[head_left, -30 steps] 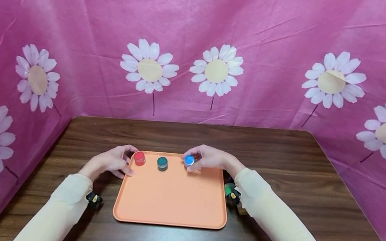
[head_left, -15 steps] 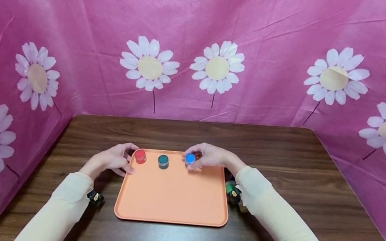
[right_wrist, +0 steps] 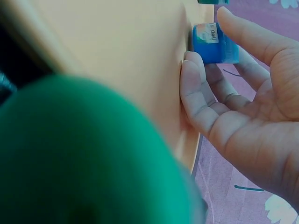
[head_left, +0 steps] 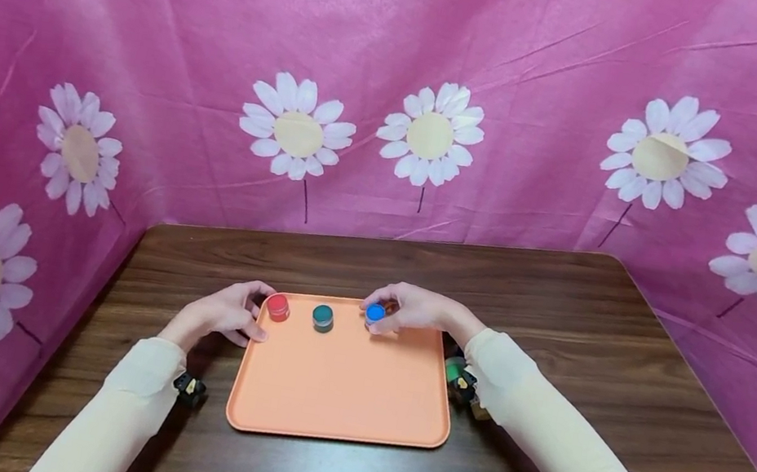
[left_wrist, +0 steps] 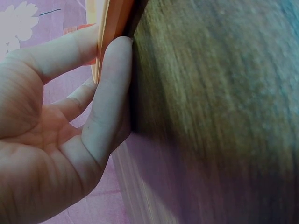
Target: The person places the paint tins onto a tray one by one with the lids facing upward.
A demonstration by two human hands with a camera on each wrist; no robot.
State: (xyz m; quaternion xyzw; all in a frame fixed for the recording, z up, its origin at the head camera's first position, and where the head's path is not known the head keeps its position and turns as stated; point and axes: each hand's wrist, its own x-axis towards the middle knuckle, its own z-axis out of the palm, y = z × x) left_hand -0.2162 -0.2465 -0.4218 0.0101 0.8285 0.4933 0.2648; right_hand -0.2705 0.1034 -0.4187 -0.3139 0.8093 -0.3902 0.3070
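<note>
The right hand [head_left: 411, 309] has its grip closed round a small blue jar [head_left: 374, 315], thumb on one side and fingertips [right_wrist: 190, 70] on the other. The jar stands on the orange tray [head_left: 338, 395], near its upper right part in the head view. In the right wrist view the jar [right_wrist: 214, 44] shows a blue body, a small white label and a clear lower edge, pinched between thumb and fingers just above the tray [right_wrist: 121, 60].

The left hand [head_left: 221, 313] grips the upper left corner of the tray, thumb on top of the rim and fingers underneath. The left wrist view shows the thin orange edge [left_wrist: 110, 28] caught between thumb and forefinger of that hand [left_wrist: 60, 130], with the fingers only lightly bent.

The tray is flat, smooth, matt plastic with rounded corners and a low raised rim. It holds three short round jars in a row along its upper edge: a red jar [head_left: 277, 307] at the left, just beside the left hand, a dark green jar [head_left: 323, 317] in the middle, and the blue one at the right. They stand apart from one another.

The tray lies on a dark, wood-grained counter [head_left: 557, 330]. Pink cloth with white daisies [head_left: 405, 67] hangs behind and on both sides.
</note>
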